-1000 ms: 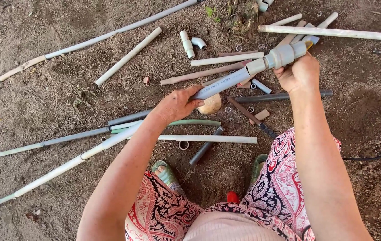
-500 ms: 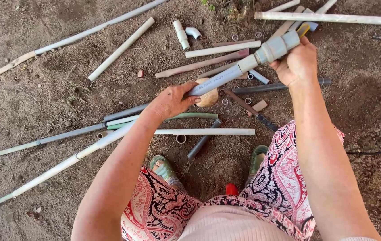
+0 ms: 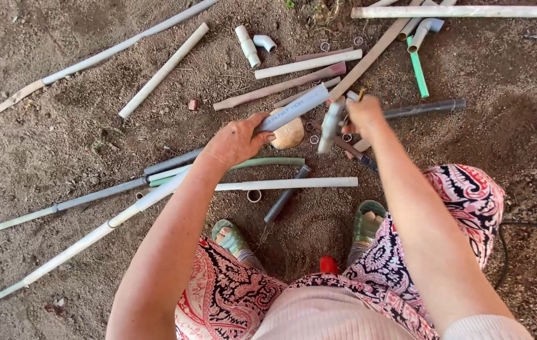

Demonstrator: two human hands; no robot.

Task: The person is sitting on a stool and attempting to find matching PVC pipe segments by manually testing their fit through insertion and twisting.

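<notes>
left hand [image 3: 235,140] grips a grey pipe [image 3: 293,108]; right hand [image 3: 361,115], at its 3 o'clock, grips a blurred pipe fitting [image 3: 331,126].

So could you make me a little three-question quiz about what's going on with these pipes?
1. True or false: the left hand grips a grey pipe.
2. What does the right hand hold? A) a short pipe fitting B) a hammer C) nothing
3. What kind of surface do the pipes lie on?

Key: 1 true. 2 A, though motion blurs it. 3 Bare dirt ground.
</notes>
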